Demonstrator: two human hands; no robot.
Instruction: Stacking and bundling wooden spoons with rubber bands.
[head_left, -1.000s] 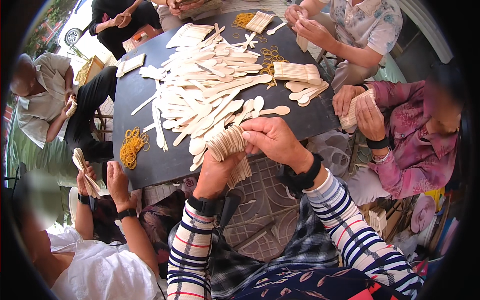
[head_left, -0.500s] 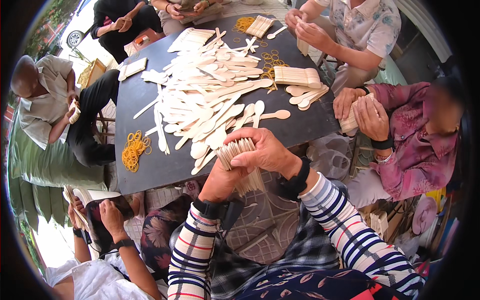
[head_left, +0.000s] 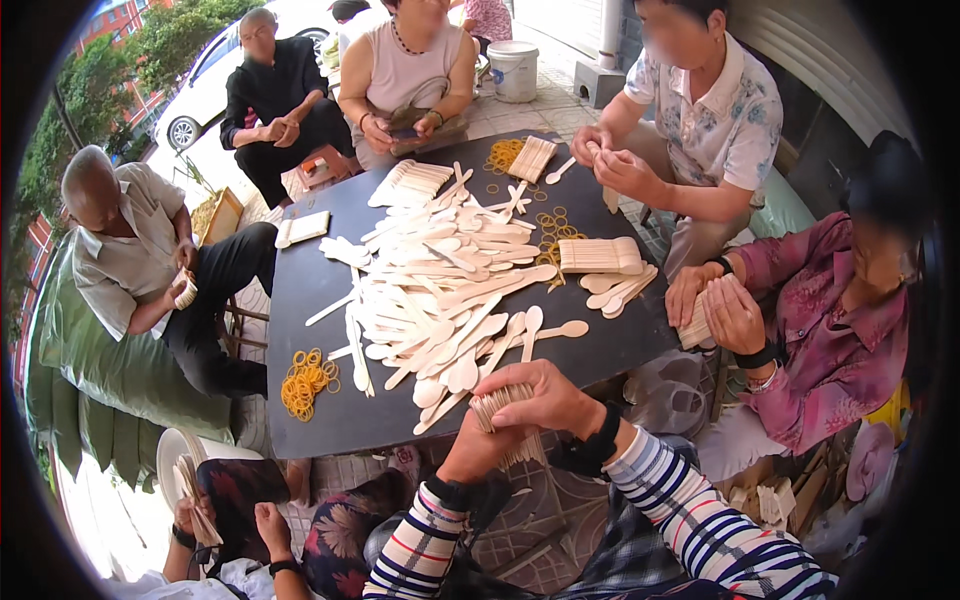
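Both my hands hold one bundle of flat wooden spoons (head_left: 503, 405) at the near edge of a dark table (head_left: 330, 410). My right hand (head_left: 545, 395) wraps over the top of the bundle. My left hand (head_left: 480, 452) grips it from below, with the handles fanning down past the table edge. A big loose pile of wooden spoons (head_left: 440, 290) lies spread over the middle of the table just beyond my hands. I wear striped sleeves and a dark band on each wrist.
Yellow rubber bands (head_left: 305, 380) lie near the table's left front corner, more (head_left: 503, 155) at the far side. A stacked spoon bundle (head_left: 598, 255) sits at right. Several people sit around the table holding bundles; one person's hands (head_left: 715, 310) are close at right.
The view has tilted up, showing more of the people across the table. My hands still hold the bundle, now gathered tighter and lower at the table edge.
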